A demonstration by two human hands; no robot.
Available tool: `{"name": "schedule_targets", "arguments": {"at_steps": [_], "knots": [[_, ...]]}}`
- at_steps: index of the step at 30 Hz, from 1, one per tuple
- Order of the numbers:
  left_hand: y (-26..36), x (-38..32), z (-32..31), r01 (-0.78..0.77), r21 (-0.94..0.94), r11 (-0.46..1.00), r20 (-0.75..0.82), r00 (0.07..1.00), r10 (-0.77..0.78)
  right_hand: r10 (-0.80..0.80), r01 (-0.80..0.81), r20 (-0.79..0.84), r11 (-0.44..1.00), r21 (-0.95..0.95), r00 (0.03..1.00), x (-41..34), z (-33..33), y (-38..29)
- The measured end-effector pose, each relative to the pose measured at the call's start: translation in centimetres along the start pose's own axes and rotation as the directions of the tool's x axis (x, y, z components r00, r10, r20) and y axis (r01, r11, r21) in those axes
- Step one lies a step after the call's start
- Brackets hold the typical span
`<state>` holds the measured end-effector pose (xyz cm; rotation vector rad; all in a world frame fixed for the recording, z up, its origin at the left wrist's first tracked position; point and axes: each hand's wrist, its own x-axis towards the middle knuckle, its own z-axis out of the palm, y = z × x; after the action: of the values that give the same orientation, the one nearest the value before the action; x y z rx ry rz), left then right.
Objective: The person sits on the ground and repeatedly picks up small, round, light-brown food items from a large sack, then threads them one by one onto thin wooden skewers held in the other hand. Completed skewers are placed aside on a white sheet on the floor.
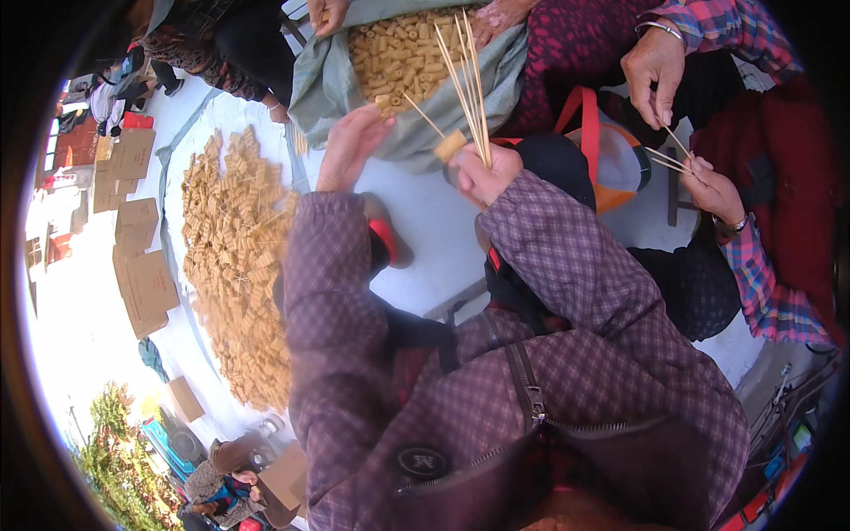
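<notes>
My right hand (488,174) grips several thin wooden skewers (470,99) that fan upward. One more skewer (423,115) slants left from it, with a short tan tubular food piece (451,146) threaded near the fingers. To the left, my left hand (355,146) is raised at the near edge of a woven sack (319,79). A tan tubular piece (382,101) shows at its fingertips, pinched there. Inside the sack lies a heap of similar ridged pieces (402,53), just beyond both hands.
A large pile of skewered tan pieces (239,265) lies on a white sheet at left. Cardboard boxes (149,282) stand beyond it. At right, a person's hands (714,189) hold skewers. Another person's hand (501,18) rests on the sack. A red-handled bag (607,156) sits nearby.
</notes>
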<state>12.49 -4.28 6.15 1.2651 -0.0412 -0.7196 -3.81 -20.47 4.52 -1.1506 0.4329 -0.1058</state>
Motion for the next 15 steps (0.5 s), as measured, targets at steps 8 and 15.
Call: {"name": "schedule_targets", "arguments": {"at_steps": [8, 15], "knots": [[-0.9, -0.5, 1.6, -0.062, 0.086, 0.994, -0.002, 0.998, 0.062, 0.037, -0.039, -0.041, 0.997, -0.06, 0.998, -0.6, 0.3, -1.5], [-0.8, -4.4, 6.3, 0.053, 0.297, 0.953, 0.137, 0.986, -0.097, 0.024, -0.027, -0.118, 0.999, -0.022, 0.993, -0.6, 0.1, -2.3]]}}
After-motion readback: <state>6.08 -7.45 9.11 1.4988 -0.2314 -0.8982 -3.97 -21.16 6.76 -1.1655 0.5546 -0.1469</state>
